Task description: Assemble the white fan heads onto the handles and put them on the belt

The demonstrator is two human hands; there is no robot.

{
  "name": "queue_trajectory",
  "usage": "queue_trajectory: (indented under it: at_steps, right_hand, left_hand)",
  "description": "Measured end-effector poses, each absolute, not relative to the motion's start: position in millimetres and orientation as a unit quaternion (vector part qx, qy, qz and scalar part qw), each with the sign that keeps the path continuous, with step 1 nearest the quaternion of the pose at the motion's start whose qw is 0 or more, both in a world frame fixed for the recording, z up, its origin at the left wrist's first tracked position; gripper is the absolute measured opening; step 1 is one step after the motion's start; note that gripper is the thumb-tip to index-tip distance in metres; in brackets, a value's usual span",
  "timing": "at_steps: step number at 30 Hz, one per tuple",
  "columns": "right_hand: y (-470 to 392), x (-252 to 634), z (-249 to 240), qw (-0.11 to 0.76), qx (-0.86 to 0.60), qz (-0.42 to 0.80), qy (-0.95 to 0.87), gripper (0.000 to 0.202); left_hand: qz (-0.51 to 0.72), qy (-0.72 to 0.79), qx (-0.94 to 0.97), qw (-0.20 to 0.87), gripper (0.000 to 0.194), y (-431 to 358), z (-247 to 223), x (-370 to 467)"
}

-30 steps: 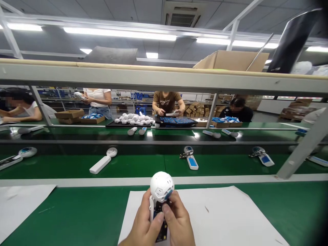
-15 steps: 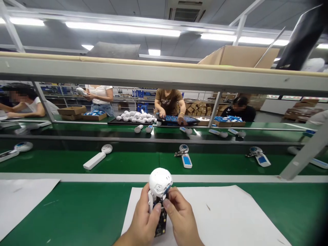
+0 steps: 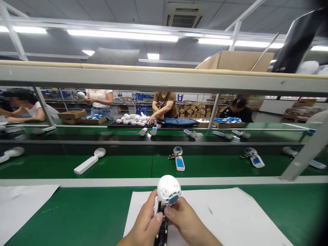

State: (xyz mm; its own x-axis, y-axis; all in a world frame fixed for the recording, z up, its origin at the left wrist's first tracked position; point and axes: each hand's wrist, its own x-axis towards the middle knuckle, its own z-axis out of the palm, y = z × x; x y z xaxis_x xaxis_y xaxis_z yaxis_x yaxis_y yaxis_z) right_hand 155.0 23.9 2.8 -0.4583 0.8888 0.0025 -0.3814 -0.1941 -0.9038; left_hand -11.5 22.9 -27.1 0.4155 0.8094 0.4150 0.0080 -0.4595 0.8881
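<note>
Between my two hands is a white handheld device (image 3: 167, 188) with a rounded head and a blue disc on the side facing me. A black circuit board (image 3: 162, 232) runs down from the head toward me. My left hand (image 3: 147, 220) wraps around the device's left side, its thumb against the board. On the other side, my right hand (image 3: 183, 215) grips just under the head, thumb tip near the top of the board. The right fingers are mostly hidden behind the device. Both hands are above a white sheet (image 3: 217, 218) on the green bench.
Past a pale rail (image 3: 102, 182) runs a green conveyor (image 3: 133, 167) with similar devices, one of them an open unit (image 3: 179, 163) with its board exposed. Co-workers sit and stand beyond. A slanted post (image 3: 304, 153) rises at right; a shelf beam (image 3: 164, 78) crosses above.
The device has shifted slightly right and tilted, so its blue disc shows more. My hands moved with it. Devices on the near belt sit farther left; a co-worker opposite reaches toward the white pile.
</note>
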Motion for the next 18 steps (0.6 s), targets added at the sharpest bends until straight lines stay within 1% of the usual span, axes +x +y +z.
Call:
queue_trajectory:
  at_steps: [3, 7, 11, 12, 14, 16, 17, 18]
  right_hand:
    - [24.6, 155.2, 0.1, 0.445, -0.296, 0.707, -0.463, 0.070]
    - [26.6, 151.0, -5.7, 0.458, -0.317, 0.687, -0.466, 0.072]
    - [28.1, 146.8, -7.5, 0.471, -0.340, 0.674, -0.456, 0.067]
    - [28.3, 145.2, -8.4, 0.475, -0.347, 0.671, -0.451, 0.069]
    - [28.1, 140.7, -11.9, 0.480, -0.358, 0.666, -0.446, 0.078]
    - [26.7, 134.9, -16.9, 0.460, -0.364, 0.672, -0.453, 0.090]
    - [25.6, 131.9, -19.5, 0.436, -0.367, 0.680, -0.461, 0.092]
    - [24.3, 129.1, -21.8, 0.408, -0.372, 0.688, -0.470, 0.090]
  left_hand:
    - [0.452, 0.313, 0.720, 0.423, 0.058, 23.3, -28.3, -12.9]
    - [0.439, 0.384, 0.676, 0.451, 0.059, 21.8, -23.0, -9.9]
    - [0.462, 0.372, 0.602, 0.535, 0.060, 21.7, -13.9, -0.6]
    - [0.474, 0.373, 0.567, 0.560, 0.059, 22.6, -13.1, 1.6]
    - [0.505, 0.378, 0.483, 0.607, 0.056, 26.3, -12.7, 4.6]
    - [0.532, 0.375, 0.410, 0.639, 0.051, 31.6, -11.3, 5.7]
    - [0.543, 0.371, 0.385, 0.647, 0.048, 34.2, -9.5, 5.5]
    - [0.550, 0.366, 0.371, 0.653, 0.045, 36.5, -7.0, 4.6]
